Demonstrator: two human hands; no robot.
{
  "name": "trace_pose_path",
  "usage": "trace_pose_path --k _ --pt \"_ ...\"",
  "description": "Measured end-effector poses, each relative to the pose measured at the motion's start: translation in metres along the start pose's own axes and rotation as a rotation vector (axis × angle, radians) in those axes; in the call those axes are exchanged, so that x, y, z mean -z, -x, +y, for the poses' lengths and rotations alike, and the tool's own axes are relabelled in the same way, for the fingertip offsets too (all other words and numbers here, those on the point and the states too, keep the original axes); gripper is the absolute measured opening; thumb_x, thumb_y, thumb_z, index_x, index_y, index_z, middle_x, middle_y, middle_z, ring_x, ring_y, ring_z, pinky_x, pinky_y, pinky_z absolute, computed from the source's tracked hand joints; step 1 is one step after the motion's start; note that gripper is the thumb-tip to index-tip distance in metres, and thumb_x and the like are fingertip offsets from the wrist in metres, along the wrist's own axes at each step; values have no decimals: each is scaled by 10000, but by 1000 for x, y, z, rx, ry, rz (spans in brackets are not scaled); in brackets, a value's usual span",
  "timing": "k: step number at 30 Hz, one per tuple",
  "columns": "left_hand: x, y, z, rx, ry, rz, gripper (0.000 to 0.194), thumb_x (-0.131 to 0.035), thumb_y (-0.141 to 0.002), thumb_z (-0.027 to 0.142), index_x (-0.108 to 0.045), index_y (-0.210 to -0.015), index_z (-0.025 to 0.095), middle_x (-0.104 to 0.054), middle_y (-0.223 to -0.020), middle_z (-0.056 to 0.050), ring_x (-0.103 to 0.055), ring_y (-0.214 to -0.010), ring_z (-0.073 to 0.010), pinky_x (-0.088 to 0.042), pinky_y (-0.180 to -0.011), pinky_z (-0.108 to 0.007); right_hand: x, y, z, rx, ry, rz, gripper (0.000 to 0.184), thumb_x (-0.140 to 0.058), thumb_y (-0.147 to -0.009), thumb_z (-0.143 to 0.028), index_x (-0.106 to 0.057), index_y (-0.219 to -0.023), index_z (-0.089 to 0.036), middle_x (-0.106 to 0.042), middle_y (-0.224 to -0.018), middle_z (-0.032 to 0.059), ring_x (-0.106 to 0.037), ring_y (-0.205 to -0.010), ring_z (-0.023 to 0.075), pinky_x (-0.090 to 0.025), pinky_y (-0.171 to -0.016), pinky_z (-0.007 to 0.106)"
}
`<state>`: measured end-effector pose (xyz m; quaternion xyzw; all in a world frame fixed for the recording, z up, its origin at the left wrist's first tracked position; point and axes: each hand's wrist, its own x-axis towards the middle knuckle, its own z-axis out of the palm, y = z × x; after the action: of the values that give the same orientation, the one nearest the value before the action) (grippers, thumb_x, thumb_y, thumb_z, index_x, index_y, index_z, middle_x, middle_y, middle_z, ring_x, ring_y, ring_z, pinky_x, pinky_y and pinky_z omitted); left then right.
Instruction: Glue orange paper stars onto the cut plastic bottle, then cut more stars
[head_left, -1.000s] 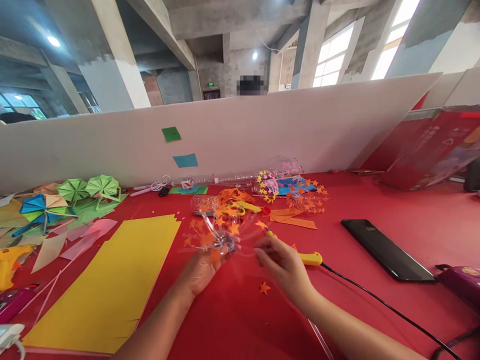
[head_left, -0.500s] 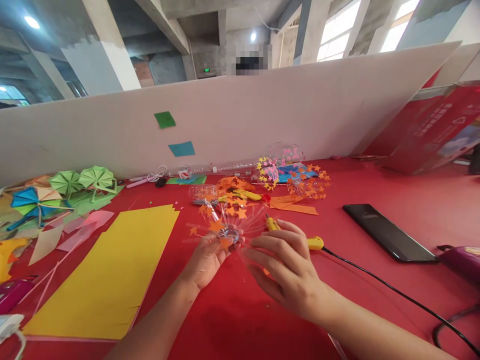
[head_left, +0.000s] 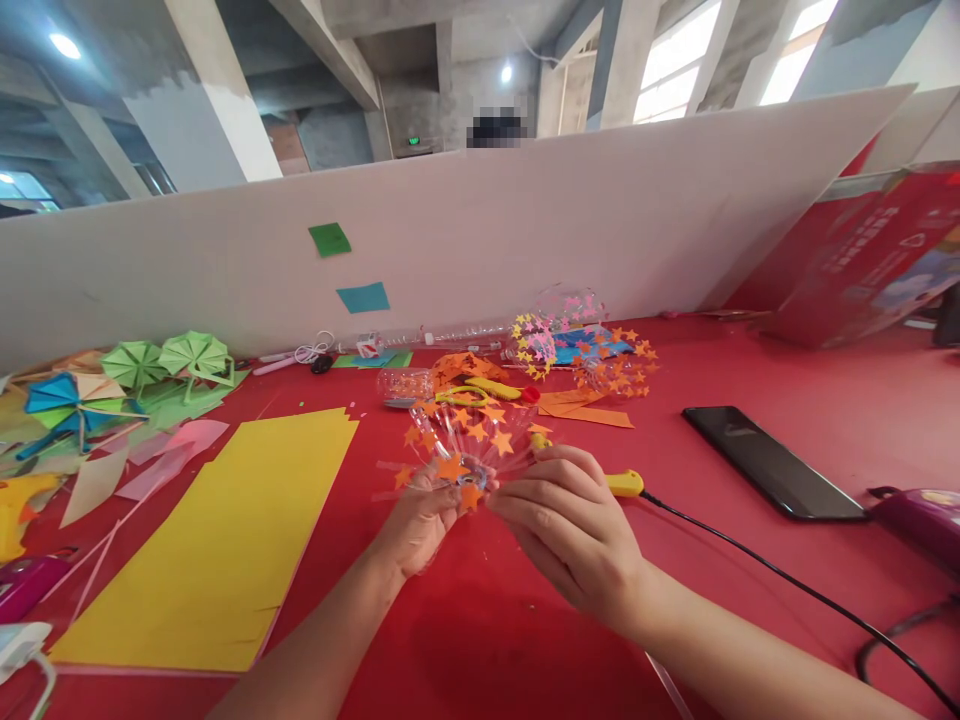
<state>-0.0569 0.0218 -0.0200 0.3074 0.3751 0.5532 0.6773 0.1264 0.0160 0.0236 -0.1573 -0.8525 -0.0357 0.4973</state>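
My left hand [head_left: 424, 520] is closed round the base of a clear plastic bottle piece [head_left: 471, 474], its sides cut into thin strips that fan outward. Orange paper stars [head_left: 477, 432] are on several of these strips. My right hand [head_left: 574, 525] is at the right side of the fan, its thumb and fingers pinched together close to the strips and a low orange star. What lies between those fingertips is too small to make out. Behind the right hand, partly hidden by it, lies a yellow-handled corded tool [head_left: 626, 484].
Yellow paper sheets [head_left: 217, 540] lie to the left, folded green paper umbrellas [head_left: 193, 352] farther back. Scissors [head_left: 463, 397], a yellow cutter [head_left: 493, 387] and star-covered bottle pieces [head_left: 615, 362] sit behind. A black phone [head_left: 772, 462] lies right; a white board [head_left: 465, 230] stands across the back.
My right fingers have drawn together and moved slightly left toward the bottle piece. The fan of strips has turned a little in my left hand, its stars shifting rightward.
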Motion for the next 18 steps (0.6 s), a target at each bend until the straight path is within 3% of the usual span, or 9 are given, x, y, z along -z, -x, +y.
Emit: trace_pose_path --k 4,10,18 --pt "-3 0 -1 -4 14 -37 541 -817 -574 141 -619 -1075 192 -702 -817 -18 -665 -918 -204 -448 -904 -322 1 1 1 -26 -11 50 203 -512 -881 -43 -621 -1005 -160 -724 -834 52 -596 -765 184 -447 -745 362" --pt "-3 1 -2 -2 18 -24 398 -817 -566 156 -634 -919 182 -705 -853 -18 -660 -904 -185 -451 -895 -310 -3 3 1 -108 -121 17 181 -499 -911 -66 -614 -1020 -154 -714 -909 97 -613 -755 183 -480 -663 318" --pt "0 0 -6 15 9 -83 319 -809 -600 187 -648 -875 164 -706 -848 -39 -665 -901 -205 -468 -850 -313 -6 6 -7 -240 -200 121 156 -524 -916 -119 -577 -1033 -208 -734 -821 28 -686 -696 146 -545 -633 237"
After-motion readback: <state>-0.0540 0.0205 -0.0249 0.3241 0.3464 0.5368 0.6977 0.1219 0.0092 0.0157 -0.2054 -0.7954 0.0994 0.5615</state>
